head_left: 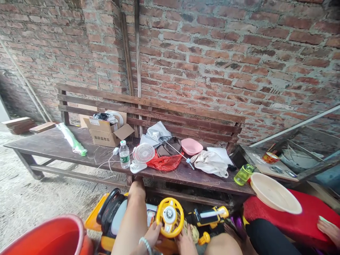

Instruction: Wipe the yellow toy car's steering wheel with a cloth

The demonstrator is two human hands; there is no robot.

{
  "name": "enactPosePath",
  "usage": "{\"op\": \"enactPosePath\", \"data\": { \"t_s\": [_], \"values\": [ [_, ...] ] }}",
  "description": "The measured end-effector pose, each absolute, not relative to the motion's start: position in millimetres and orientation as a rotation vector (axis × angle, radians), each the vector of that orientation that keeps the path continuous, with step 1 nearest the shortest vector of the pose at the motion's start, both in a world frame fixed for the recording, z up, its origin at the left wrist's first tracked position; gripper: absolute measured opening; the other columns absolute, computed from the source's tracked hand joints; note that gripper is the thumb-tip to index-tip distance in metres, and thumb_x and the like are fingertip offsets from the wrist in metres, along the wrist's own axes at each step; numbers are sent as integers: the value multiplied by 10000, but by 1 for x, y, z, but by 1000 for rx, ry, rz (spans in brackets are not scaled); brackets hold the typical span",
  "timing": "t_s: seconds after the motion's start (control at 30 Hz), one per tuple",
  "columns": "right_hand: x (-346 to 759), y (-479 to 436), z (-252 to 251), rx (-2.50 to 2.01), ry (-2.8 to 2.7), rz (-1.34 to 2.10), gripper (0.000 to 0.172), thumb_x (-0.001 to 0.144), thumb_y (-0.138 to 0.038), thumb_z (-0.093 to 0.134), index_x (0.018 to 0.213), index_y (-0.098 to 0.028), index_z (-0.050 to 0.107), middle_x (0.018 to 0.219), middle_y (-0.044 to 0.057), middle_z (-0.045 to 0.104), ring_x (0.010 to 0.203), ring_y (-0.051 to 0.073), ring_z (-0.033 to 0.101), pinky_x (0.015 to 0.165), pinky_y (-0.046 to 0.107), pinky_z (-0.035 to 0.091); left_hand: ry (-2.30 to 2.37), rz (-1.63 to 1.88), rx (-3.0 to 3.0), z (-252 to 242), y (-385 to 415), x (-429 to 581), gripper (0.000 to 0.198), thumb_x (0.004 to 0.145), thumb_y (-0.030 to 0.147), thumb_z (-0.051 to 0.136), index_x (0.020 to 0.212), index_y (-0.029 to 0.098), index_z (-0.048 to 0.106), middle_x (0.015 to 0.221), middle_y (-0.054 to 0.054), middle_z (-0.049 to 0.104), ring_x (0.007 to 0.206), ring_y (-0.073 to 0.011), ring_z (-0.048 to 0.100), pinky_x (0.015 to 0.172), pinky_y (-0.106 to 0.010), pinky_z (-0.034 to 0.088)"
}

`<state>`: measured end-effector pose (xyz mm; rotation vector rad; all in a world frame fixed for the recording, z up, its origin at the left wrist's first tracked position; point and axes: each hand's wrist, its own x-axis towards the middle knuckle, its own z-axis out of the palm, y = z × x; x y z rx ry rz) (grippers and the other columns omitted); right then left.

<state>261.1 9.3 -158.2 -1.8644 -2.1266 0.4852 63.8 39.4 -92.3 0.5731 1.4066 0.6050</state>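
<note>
A yellow toy steering wheel with a white and grey hub sits low in the middle, between my knees. My left hand, with a pale bead bracelet at the wrist, grips the wheel's lower left rim. At the lower right rim is my right hand, its fingers bent against the wheel and partly hidden. Beneath lies a yellow and grey ride-on toy with a black wheel. To the right of the steering wheel are a yellow and black toy part and a small yellow knob piece.
A wooden bench carries a cardboard box, a water bottle, a small fan, a red bag and a pink bowl. A red tub stands at left. Another person's hand rests on red cloth at right.
</note>
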Motion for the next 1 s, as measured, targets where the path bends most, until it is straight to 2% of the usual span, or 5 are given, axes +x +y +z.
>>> {"op": "enactPosePath", "data": {
  "t_s": [0.13, 0.53, 0.73, 0.9, 1.0],
  "values": [
    [274, -6, -176, -1886, -2262, 538, 630, 782, -68, 471, 1221, -399, 779, 1370, -25, 727, 1406, 282, 561, 1276, 537, 295, 1376, 610, 571, -96, 39, 63, 207, 888, 435, 636, 929, 260, 533, 795, 8, 727, 817, -212, 764, 748, -288, 527],
    [268, -4, -154, -2115, -2146, 260, 528, 929, -136, 376, 1160, -345, 802, 1290, 56, 746, 1279, 308, 613, 998, 460, 526, 1355, 602, 548, -110, 42, 64, 160, 944, 399, 568, 960, 252, 504, 832, 0, 741, 777, -192, 766, 722, -269, 504],
    [273, 11, -137, -2162, -2191, 257, 715, 916, -62, 312, 1511, -358, 576, 1626, -17, 503, 1513, 275, 424, 1196, 493, 424, 1370, 604, 562, -118, 43, 65, 230, 922, 451, 603, 948, 249, 494, 775, 19, 724, 741, -185, 755, 687, -259, 481],
    [258, 18, -142, -2266, -2118, 287, 734, 860, -3, 269, 1493, -171, 601, 1603, 132, 515, 1503, 331, 445, 1181, 548, 434, 1323, 609, 589, -128, 43, 62, 309, 888, 512, 637, 972, 250, 497, 787, 26, 716, 741, -185, 743, 707, -268, 473],
    [253, 15, -141, -2274, -2137, 304, 709, 851, -14, 312, 1451, -186, 648, 1565, 128, 562, 1470, 335, 489, 1139, 526, 482, 1329, 599, 586, -130, 44, 62, 237, 937, 468, 566, 984, 250, 485, 742, 36, 685, 722, -182, 734, 698, -266, 465]
  ]
}}
